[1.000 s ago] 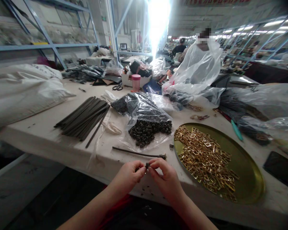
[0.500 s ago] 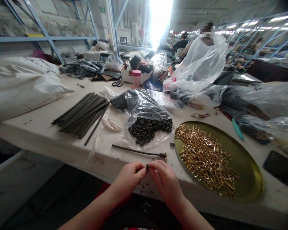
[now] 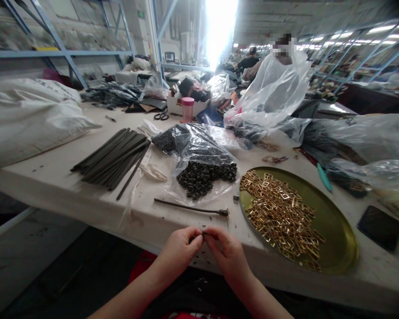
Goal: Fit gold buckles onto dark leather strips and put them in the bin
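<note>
At the table's front edge my left hand (image 3: pixel 185 243) and my right hand (image 3: pixel 224 246) meet fingertip to fingertip. Between them they pinch a small dark loop (image 3: pixel 203 233), mostly covered by the fingers. It resembles the dark loops (image 3: pixel 199 177) spilling from a clear plastic bag (image 3: pixel 202 146) beyond my hands. Just past my fingers lies a dark strap (image 3: pixel 189 206) with a gold buckle at its right end. One loose loop (image 3: pixel 236 199) rests beside the tray. To the right a gold oval tray (image 3: pixel 342 239) holds a heap of gold rectangular buckles (image 3: pixel 279 212).
A bundle of dark strips (image 3: pixel 111 159) lies at left, near a large white sack (image 3: pixel 29 119). Farther back are scissors (image 3: pixel 161 116) and a pink-lidded jar (image 3: pixel 187 110). A phone (image 3: pixel 379 227) sits at right. A person (image 3: pixel 275 84) behind plastic sheeting is across the table.
My hands stay together at the same spot, fingers shifting slightly around the loop. The view has moved a little, so the tray and phone appear slightly farther left.
</note>
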Tool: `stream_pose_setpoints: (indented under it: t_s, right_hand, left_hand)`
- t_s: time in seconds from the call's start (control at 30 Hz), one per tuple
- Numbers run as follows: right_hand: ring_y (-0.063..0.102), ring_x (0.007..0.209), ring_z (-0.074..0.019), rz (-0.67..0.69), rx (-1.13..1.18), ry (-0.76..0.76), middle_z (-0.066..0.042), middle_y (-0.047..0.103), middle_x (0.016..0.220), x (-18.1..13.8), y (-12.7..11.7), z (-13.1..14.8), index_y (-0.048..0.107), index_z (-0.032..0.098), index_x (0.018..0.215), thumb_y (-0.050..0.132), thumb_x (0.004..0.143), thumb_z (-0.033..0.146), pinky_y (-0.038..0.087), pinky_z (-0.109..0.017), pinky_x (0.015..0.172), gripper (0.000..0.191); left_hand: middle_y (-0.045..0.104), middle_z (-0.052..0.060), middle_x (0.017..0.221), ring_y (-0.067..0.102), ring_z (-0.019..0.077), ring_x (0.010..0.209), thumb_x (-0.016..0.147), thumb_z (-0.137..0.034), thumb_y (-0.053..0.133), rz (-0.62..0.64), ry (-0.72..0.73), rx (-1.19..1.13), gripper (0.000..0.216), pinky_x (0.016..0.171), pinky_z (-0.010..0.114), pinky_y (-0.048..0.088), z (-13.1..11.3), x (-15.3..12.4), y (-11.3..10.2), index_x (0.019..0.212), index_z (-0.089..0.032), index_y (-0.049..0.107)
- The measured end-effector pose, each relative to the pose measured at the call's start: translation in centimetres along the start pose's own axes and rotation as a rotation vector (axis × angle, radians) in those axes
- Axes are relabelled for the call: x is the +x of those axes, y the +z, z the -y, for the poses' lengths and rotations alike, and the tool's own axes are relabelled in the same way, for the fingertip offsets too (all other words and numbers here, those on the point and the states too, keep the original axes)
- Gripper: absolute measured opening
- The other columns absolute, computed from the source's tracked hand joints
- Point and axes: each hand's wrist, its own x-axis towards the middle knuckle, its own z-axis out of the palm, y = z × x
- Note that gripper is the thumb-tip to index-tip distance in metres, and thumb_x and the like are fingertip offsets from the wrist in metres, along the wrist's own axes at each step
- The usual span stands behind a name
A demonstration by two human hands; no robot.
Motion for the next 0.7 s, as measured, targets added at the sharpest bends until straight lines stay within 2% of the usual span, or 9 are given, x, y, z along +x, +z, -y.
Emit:
stream_pose_setpoints:
  t_s: [0.1,0.23,0.33,0.4,0.47,0.6,0.7]
  right_hand:
    - [0.06,0.077,-0.0159,0.019,0.185,0.173,-0.004,0.065,0.082,0.6,-0.6,0.4,0.06,0.019,0.089,0.05,0.082,0.028,0.047,-0.026,0.071,0.015]
    - [0.057,0.069,-0.0148,0.035,0.471,0.408,-0.002,0.062,0.071,1.5,-0.6,0.9,0.06,0.017,0.077,0.059,0.074,0.034,0.046,-0.025,0.065,0.018]
    - [0.054,0.063,-0.0128,0.016,0.624,0.492,0.001,0.058,0.066,1.5,0.2,0.8,0.057,0.017,0.072,0.064,0.068,0.036,0.043,-0.024,0.06,0.021]
    - [0.052,0.062,-0.0124,-0.017,0.658,0.499,0.002,0.056,0.066,1.2,0.9,0.6,0.055,0.017,0.074,0.065,0.068,0.036,0.043,-0.024,0.059,0.022]
    - [0.052,0.063,-0.013,-0.047,0.6,0.467,0.001,0.055,0.068,0.9,1.3,0.6,0.055,0.018,0.075,0.063,0.071,0.036,0.042,-0.025,0.06,0.021]
    - [0.052,0.072,-0.0153,-0.094,0.346,0.28,-0.002,0.053,0.076,0.6,1.3,0.8,0.061,0.018,0.079,0.053,0.08,0.035,0.041,-0.027,0.066,0.018]
    - [0.052,0.078,-0.0163,-0.087,0.376,0.242,-0.005,0.054,0.081,0.7,1.0,0.9,0.063,0.019,0.083,0.041,0.087,0.037,0.042,-0.028,0.069,0.029]
  left_hand:
    - [0.05,-0.004,0.06,0.046,0.0119,0.058,0.081,-0.029,0.041,0.01,0.022,0.03,0.023,0.055,0.021,0.032,-0.4,-0.1,-0.6,0.071,-0.015,0.057]
    - [0.049,-0.004,0.058,0.045,0.0119,0.058,0.081,-0.028,0.041,-0.015,0.026,0.054,0.021,0.054,0.021,0.031,-0.5,-0.1,-0.6,0.067,-0.016,0.052]
    - [0.05,-0.003,0.063,0.048,0.0127,0.06,0.08,-0.023,0.04,-0.051,0.032,-0.013,0.013,0.058,0.022,0.035,-0.3,-0.2,-0.1,0.078,-0.016,0.05]
    - [0.05,-0.003,0.064,0.049,0.0134,0.06,0.08,-0.02,0.038,-0.072,0.028,-0.046,0.014,0.059,0.024,0.036,-0.2,-0.2,0.3,0.09,-0.016,0.046]
    - [0.048,-0.004,0.062,0.05,0.0143,0.061,0.08,-0.019,0.036,-0.081,0.028,-0.051,0.019,0.06,0.025,0.037,0.0,-0.2,0.4,0.098,-0.017,0.042]
    - [0.047,-0.004,0.064,0.051,0.0153,0.065,0.082,-0.018,0.034,-0.108,0.043,-0.064,0.021,0.064,0.027,0.038,0.4,0.0,0.5,0.103,-0.018,0.038]
    - [0.05,-0.003,0.066,0.052,0.0151,0.066,0.083,-0.02,0.034,-0.094,0.044,-0.081,0.02,0.067,0.027,0.039,0.4,0.1,0.3,0.103,-0.018,0.038]
